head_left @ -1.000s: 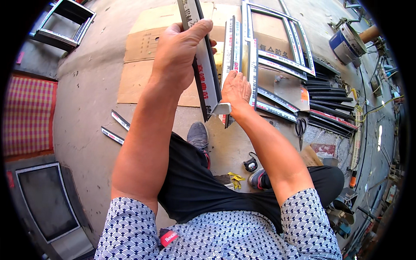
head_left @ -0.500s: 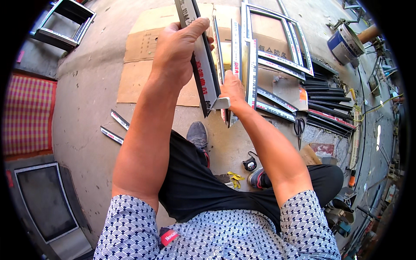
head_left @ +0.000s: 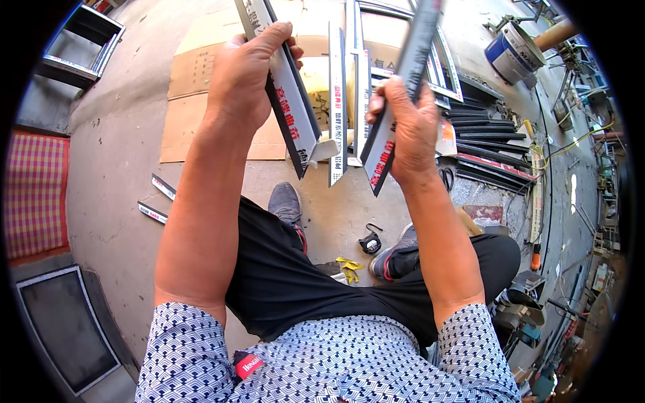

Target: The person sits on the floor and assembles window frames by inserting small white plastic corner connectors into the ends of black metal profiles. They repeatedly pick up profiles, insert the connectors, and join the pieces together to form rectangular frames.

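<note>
My left hand [head_left: 243,84] is closed round a black frame profile [head_left: 287,111] covered with printed white film. Its lower end is cut at an angle, and a pale corner connector [head_left: 325,149] sticks out there. In my right hand [head_left: 411,124] is a second black frame profile [head_left: 381,158], held tilted with its mitred end down and its upper part blurred. The two profiles are apart. Between them, a film-covered white profile [head_left: 336,101] lies lengthwise, pointing toward me.
Cardboard [head_left: 185,131] lies beyond my hands. Assembled frames [head_left: 449,84] and a stack of dark profiles [head_left: 490,138] lie at right, near a bucket [head_left: 514,54]. Nearer me are scissors [head_left: 446,177], partly hidden, and a tape measure [head_left: 370,242]. Two short strips [head_left: 153,212] lie at left.
My right hand has moved right and lifted a profile from among those in front. My left hand still holds its profile with the connector. The whole view has shifted slightly.
</note>
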